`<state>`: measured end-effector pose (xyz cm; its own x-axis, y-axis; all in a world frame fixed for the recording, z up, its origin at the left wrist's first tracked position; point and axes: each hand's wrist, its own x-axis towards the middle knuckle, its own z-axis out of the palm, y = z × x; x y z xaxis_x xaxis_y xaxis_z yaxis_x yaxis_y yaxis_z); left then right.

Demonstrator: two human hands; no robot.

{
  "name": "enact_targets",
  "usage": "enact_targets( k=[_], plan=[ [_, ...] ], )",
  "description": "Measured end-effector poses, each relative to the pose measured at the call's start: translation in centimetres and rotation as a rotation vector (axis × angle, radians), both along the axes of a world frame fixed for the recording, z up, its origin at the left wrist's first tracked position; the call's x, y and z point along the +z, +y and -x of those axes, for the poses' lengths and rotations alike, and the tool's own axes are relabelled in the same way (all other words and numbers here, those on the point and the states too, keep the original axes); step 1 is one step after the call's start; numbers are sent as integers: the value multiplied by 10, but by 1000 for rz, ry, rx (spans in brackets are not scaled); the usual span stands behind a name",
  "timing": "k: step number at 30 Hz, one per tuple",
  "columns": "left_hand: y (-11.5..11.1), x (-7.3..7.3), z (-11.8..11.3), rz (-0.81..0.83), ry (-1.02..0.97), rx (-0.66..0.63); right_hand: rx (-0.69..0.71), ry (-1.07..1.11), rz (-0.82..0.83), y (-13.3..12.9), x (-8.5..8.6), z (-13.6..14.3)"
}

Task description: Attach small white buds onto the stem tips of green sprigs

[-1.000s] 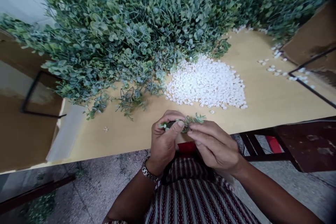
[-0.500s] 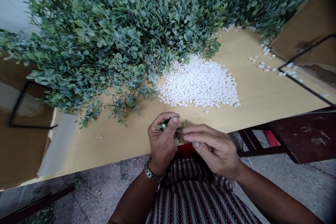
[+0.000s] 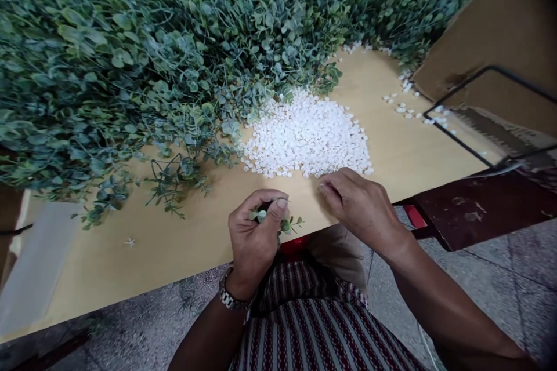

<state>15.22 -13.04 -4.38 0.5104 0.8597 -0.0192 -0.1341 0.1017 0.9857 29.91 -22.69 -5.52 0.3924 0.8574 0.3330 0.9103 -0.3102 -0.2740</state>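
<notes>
My left hand [image 3: 256,229], with a metal watch on the wrist, is closed around a small green sprig [image 3: 287,224] whose leaves stick out beside the thumb. My right hand [image 3: 359,203] is at the front edge of a heap of small white rings [image 3: 308,136], fingers bent together; whatever is between the fingertips is too small to make out. Both hands are over the front part of the tan tabletop [image 3: 183,249], apart from each other.
A large mass of green artificial foliage [image 3: 187,40] covers the back and left. Loose sprigs [image 3: 174,177] lie in front of it. Brown cardboard [image 3: 496,35] and a black wire frame [image 3: 456,84] stand at the right. A small white star-shaped piece [image 3: 130,242] lies at the left.
My right hand has moved away from the left hand, forward to the white heap, and its fingers have closed. My left hand still holds the sprig. The view has shifted to the right.
</notes>
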Motion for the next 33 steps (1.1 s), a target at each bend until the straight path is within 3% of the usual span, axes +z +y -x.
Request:
enact_targets(
  k=[3, 5, 9, 12, 18, 23, 33],
  plan=[
    [0, -2, 1, 4, 12, -17, 4, 45, -38, -2, -2, 1],
    [0, -3, 3, 3, 10, -26, 32, 188, -119, -5, 2, 1],
    [-1, -2, 4, -7, -25, -85, 95, 764, -339, -6, 14, 8],
    [-4, 1, 4, 7, -21, -154, 188, 1160, -414, 1, 16, 16],
    [-7, 10, 2, -94, 1, -236, 286, 1652, -483, 9, 3, 25],
    [-7, 12, 1, -139, -4, -266, 311, 1813, -477, 5, -1, 27],
    [-5, 11, 0, -237, -96, -301, 277, 1857, -499, 5, -1, 30]
  ],
)
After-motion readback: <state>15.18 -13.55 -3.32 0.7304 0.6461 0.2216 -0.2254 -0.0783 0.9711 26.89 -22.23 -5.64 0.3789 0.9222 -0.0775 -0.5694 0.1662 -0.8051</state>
